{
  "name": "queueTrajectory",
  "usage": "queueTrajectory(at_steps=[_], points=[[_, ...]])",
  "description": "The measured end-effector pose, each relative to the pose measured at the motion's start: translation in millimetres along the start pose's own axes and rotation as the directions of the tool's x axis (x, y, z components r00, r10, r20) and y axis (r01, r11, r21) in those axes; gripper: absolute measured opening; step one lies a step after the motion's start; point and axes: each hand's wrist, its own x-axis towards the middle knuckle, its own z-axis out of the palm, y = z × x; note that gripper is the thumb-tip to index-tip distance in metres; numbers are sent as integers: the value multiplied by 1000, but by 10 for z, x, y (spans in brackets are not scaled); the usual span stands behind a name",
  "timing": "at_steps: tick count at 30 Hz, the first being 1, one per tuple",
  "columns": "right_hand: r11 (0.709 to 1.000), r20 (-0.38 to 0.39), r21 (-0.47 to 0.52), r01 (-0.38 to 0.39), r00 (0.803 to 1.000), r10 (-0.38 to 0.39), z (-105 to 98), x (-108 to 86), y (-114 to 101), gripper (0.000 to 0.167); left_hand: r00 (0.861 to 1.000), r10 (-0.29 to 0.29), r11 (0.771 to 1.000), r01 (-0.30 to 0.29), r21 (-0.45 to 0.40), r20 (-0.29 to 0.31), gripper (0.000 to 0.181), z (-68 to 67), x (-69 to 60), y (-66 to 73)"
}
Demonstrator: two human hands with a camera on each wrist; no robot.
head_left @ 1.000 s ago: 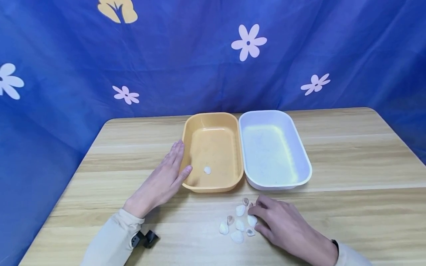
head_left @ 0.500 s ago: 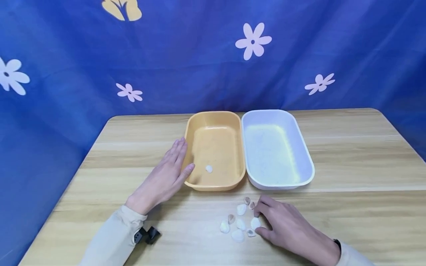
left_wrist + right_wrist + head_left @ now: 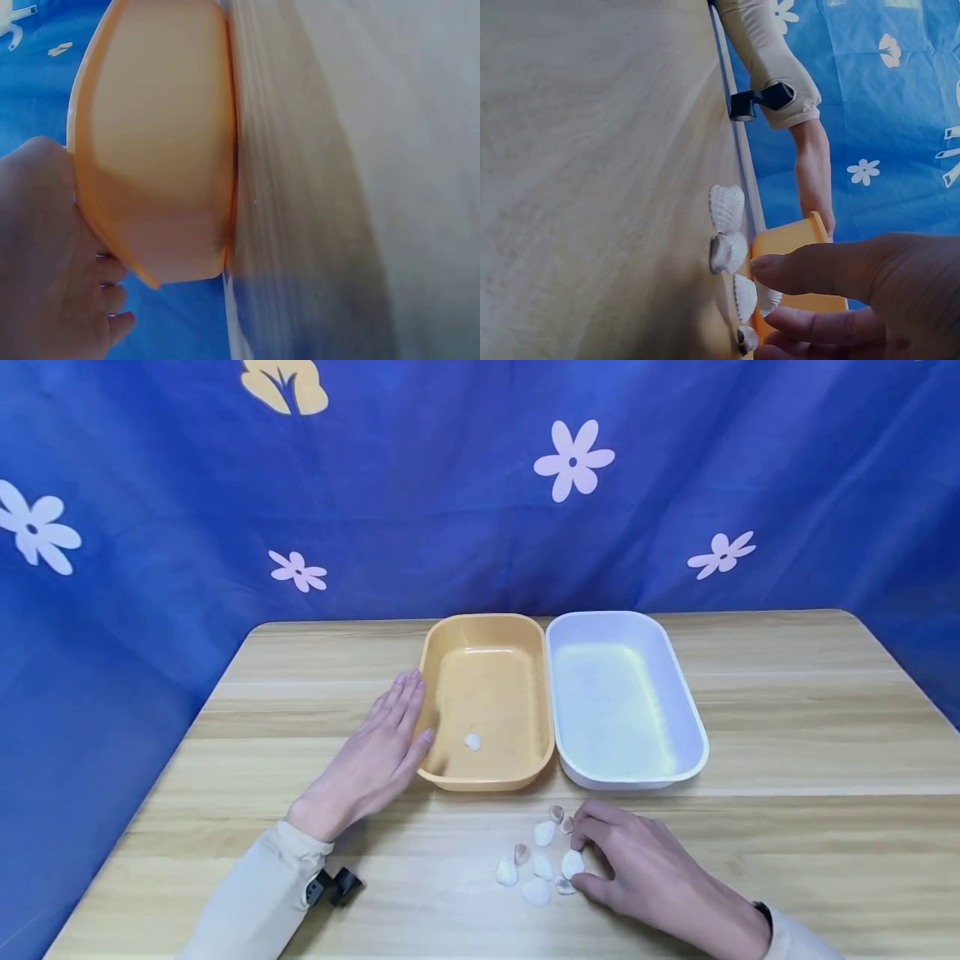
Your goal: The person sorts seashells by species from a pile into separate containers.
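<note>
In the head view, my right hand point(image 3: 648, 868) reaches over the seashells on the wooden table, its thumb and index finger pinching a white seashell point(image 3: 572, 863) by its edges. The right wrist view has this shell between the thumb and fingers, slightly apart from the table surface. Around it lie several other shells: white ribbed ones such as one seashell point(image 3: 536, 892), and small brownish ones such as another seashell point(image 3: 522, 853). My left hand point(image 3: 371, 760) rests with straight fingers against the left rim of an orange tub point(image 3: 491, 685), which holds one small white shell point(image 3: 472, 742).
A white tub point(image 3: 611, 702) stands right beside the orange one, and nothing shows inside it. Wood-grain table point(image 3: 787, 727) extends to both sides. Behind hangs a blue cloth point(image 3: 450, 510) with flower prints. A black wrist camera point(image 3: 333, 887) sits by the left sleeve.
My right index finger has drawn back from the brownish shells to the edge of the white shell, which it now pinches with the thumb. The left hand keeps its place at the orange tub.
</note>
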Motion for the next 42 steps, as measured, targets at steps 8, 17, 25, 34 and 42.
queueTrajectory(at_steps=[8, 17, 25, 34, 42], points=[[999, -59, 28, 46, 997, -45, -131, 37, -83, 28, 1000, 5, 999, -5, -49, 15, 59, -198, 70, 2], [995, -73, 15, 99, 992, -98, -323, 344, -193, 25, 996, -62, 998, 63, -14, 58, 59, -183, 127, -17], [996, -65, 57, 61, 996, -58, -392, 557, -183, 23, 994, -86, 995, 89, -47, 60, 61, -101, 144, -36], [1000, -150, 7, -29, 988, 30, -357, 799, -224, 24, 995, -93, 990, 97, -101, 43, 63, -97, 128, -63], [996, -166, -4, -90, 982, 89, -273, 984, -167, 23, 996, -89, 991, 89, -99, 9, 64, -100, 132, 7]])
